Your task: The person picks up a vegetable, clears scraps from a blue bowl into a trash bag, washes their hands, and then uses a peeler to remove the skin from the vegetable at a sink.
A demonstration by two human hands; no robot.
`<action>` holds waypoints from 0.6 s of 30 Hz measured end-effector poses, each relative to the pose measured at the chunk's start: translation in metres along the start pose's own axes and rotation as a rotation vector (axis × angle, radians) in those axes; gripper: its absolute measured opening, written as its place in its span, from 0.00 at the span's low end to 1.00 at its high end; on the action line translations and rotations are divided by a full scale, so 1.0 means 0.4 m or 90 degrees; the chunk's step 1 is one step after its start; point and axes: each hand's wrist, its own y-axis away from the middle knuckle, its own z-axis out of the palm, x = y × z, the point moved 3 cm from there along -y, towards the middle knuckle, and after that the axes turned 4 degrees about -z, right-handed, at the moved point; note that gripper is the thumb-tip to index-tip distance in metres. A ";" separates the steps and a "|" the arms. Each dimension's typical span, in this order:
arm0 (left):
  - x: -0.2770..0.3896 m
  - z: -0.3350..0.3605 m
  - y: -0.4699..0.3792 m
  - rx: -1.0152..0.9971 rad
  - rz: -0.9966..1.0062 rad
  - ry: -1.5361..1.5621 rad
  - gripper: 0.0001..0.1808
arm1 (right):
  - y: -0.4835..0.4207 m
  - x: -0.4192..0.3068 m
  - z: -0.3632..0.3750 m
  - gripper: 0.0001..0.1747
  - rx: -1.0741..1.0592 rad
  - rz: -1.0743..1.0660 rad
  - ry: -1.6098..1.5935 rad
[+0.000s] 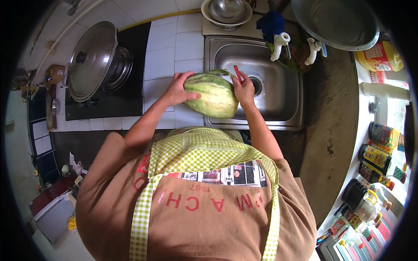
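A large pale-green melon [212, 98] with darker green streaks lies over the left rim of the steel sink [299, 98]. My left hand [174, 89] grips its left end, thumb on the near side and fingers around the far side. At the other end, my right hand [245, 89] holds a small tool by its red handle [237, 74]; the working end of the tool is hidden. A dark green strip of rind [219, 72] curls along the melon's far top edge, close to my right fingers.
A lidded wok [93, 62] sits on the black cooktop [130, 109] to the left. Stacked bowls [228, 13] stand behind the sink. White taps [280, 45] reach over its far right corner, below a large basin [336, 23]. Jars and bottles [375, 156] line the right-hand ledge.
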 end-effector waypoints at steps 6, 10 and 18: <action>0.124 0.009 0.063 -0.078 0.121 -0.169 0.56 | -0.033 -0.033 0.012 0.23 -0.050 -0.042 -0.035; 0.097 0.022 0.065 -0.083 0.152 -0.169 0.57 | -0.025 -0.050 0.008 0.15 -0.268 -0.081 -0.123; 0.047 0.009 0.101 -0.055 0.131 -0.126 0.61 | 0.032 -0.269 0.058 0.20 -0.489 -0.256 0.308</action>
